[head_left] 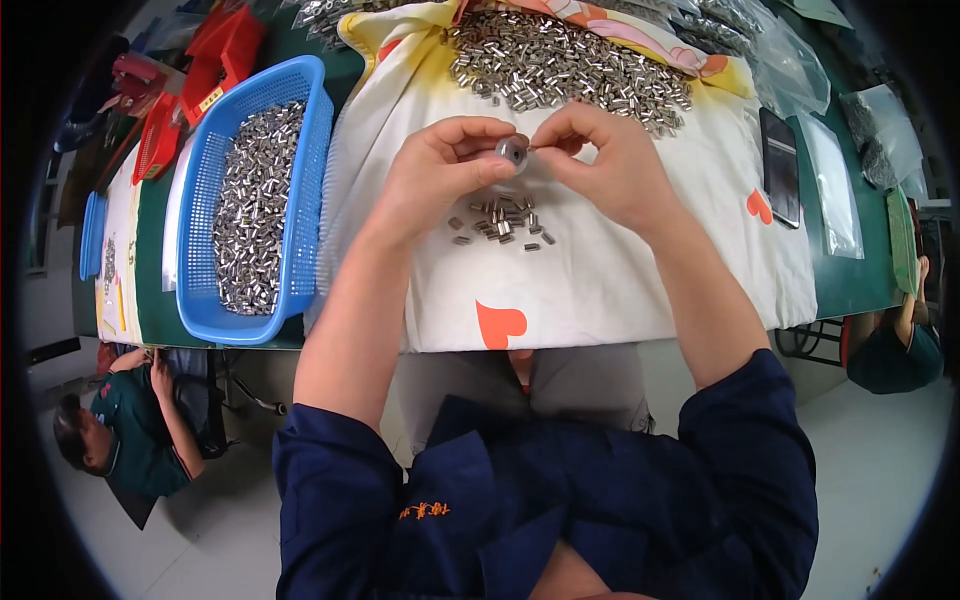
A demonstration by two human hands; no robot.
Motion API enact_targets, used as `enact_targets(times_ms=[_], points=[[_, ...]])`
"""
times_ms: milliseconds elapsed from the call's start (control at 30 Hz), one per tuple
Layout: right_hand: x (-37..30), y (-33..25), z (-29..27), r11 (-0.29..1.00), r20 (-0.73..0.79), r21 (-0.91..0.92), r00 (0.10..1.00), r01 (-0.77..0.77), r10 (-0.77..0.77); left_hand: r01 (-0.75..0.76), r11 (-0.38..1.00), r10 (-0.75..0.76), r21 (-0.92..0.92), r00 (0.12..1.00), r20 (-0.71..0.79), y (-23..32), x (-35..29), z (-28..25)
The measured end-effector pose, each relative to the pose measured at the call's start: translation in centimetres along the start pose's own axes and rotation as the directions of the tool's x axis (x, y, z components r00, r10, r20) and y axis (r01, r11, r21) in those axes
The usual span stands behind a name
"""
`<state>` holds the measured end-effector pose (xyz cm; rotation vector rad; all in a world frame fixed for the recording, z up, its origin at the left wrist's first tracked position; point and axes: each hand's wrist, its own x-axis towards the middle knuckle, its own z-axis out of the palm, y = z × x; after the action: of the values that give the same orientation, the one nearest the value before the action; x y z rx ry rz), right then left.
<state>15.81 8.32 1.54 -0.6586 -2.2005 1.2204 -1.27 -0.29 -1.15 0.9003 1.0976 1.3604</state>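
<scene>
Between the thumb and fingers of my left hand [447, 172] is a small round grey metal piece [513, 153] with a dark hole in its face. Close against its right side, my right hand [608, 165] is closed in a pinch; whatever sits between its fingertips is too small to make out. Just below both hands, a loose little group of short shiny metal cylinders [505, 220] lies on the white cloth [590, 290]. Farther off, a large heap of similar cylinders [570, 65] spreads over the cloth.
To the left stands a blue plastic basket [190, 240] full of metal cylinders. Red bins [222, 60] are beyond it. At right lie a phone [780, 165] and clear plastic bags [833, 190]. Co-workers sit at far left [135, 430] and far right [893, 350].
</scene>
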Motion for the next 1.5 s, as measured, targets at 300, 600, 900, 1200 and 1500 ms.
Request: enact_targets(times_ms=[300, 600, 900, 1200, 1500], points=[[-0.5, -0.1, 1.2, 0.970, -0.089, -0.170, 0.978, 0.172, -0.189, -0.010, 0.999, 0.009, 0.047, 1.000, 0.016, 0.0, 0.0, 0.3], [-0.4, -0.3, 0.5, 0.995, -0.024, -0.069, 0.997, 0.077, -0.079, 0.021, 0.997, -0.021, 0.073, 1.000, 0.000, 0.1, -0.3, 0.5], [0.8, 0.9, -2.1, 0.983, -0.197, -0.133, 0.976, -0.125, 0.097, 0.061, 0.991, -0.062, 0.122, 0.998, 0.010, 0.3, -0.4, 0.6], [1.5, 4.6, -1.8, 0.743, -0.237, -0.657, 0.971, -0.128, -0.042, 0.064, 0.989, -0.071, 0.133, 0.996, 0.047, 0.0, -0.1, 0.4], [1.5, 4.4, -1.6, 0.738, -0.222, -0.668, 0.973, -0.102, -0.067, 0.046, 0.993, -0.050, 0.109, 0.998, 0.035, -0.1, 0.0, 0.3]])
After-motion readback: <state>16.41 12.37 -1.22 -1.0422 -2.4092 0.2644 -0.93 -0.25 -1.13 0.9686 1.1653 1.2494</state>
